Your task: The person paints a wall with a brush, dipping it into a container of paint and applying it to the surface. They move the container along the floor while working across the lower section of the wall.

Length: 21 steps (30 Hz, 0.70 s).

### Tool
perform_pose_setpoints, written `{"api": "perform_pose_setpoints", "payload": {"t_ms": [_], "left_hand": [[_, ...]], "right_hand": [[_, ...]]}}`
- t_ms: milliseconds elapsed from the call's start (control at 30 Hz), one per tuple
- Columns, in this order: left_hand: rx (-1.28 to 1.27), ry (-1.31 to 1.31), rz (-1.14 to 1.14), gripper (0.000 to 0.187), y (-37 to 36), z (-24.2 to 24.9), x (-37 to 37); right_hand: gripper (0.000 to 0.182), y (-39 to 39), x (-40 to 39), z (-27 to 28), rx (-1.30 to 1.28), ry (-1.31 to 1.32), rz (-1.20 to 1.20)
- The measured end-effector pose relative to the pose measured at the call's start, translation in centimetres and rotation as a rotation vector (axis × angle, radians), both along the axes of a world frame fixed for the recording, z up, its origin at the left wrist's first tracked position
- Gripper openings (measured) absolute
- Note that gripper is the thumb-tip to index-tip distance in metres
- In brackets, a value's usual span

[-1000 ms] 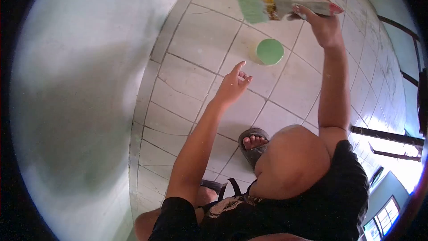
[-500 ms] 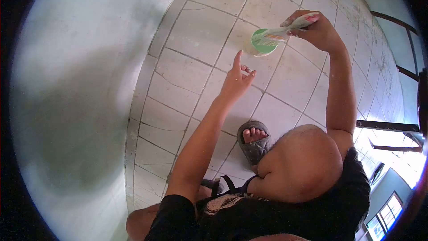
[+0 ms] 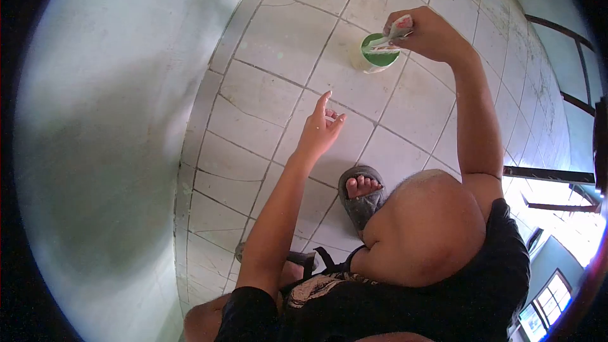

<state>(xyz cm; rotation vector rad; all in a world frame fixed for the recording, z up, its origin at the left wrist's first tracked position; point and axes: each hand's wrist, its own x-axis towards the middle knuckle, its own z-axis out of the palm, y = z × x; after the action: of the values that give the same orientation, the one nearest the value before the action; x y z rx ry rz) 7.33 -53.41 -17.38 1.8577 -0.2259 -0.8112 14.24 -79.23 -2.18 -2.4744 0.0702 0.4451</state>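
My right hand (image 3: 425, 33) is closed around the handle of a paintbrush (image 3: 394, 33) smeared with pale paint and marked with red near its end. Its lower end is inside a small round tub (image 3: 378, 66), which has a pale outside and green showing inside. How deep the bristles reach is hard to make out. My left hand (image 3: 322, 128) hovers over the floor, below and to the left of the tub, apart from it. Its index finger points out, the other fingers are loosely bent, and it holds nothing. Small pale specks dot that hand.
Pale square tiles (image 3: 266, 95) with dark joints cover the floor. A light green wall (image 3: 120, 133) rises along the left. My sandalled foot (image 3: 362, 190) and bent knee (image 3: 437, 228) are close below the hands. Dark metal bars (image 3: 551, 177) stand at the right.
The brush has dipped from above the tub's rim into the tub, standing steeper now. My left hand has drawn back from the tub, down and left.
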Motion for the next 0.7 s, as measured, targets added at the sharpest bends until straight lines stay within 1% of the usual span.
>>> {"api": "perform_pose_setpoints", "payload": {"t_ms": [100, 167, 367, 633, 700], "left_hand": [[-0.018, 0.002, -0.03, 0.062, -0.6, 0.5, -0.3], [-0.026, 0.002, -0.034, 0.061, -1.0, 0.8, -0.5], [-0.045, 0.026, -0.023, 0.059, -1.0, 0.9, -1.3], [-0.025, 0.002, -0.025, 0.056, -0.7, 0.0, -2.3], [-0.023, 0.038, -0.024, 0.055, -0.9, 0.0, -2.5]], "right_hand": [[0.017, 0.1, 0.0, -1.5, -0.027, 0.015, -0.006], [0.018, 0.0, 0.0, -2.0, -0.037, -0.046, -0.001], [0.02, 0.1, 0.3, -3.0, -0.069, -0.022, -0.056], [0.022, 0.2, -0.3, -2.9, -0.023, 0.003, -0.105], [0.022, 0.0, -0.4, -2.7, -0.019, 0.001, -0.119]]}}
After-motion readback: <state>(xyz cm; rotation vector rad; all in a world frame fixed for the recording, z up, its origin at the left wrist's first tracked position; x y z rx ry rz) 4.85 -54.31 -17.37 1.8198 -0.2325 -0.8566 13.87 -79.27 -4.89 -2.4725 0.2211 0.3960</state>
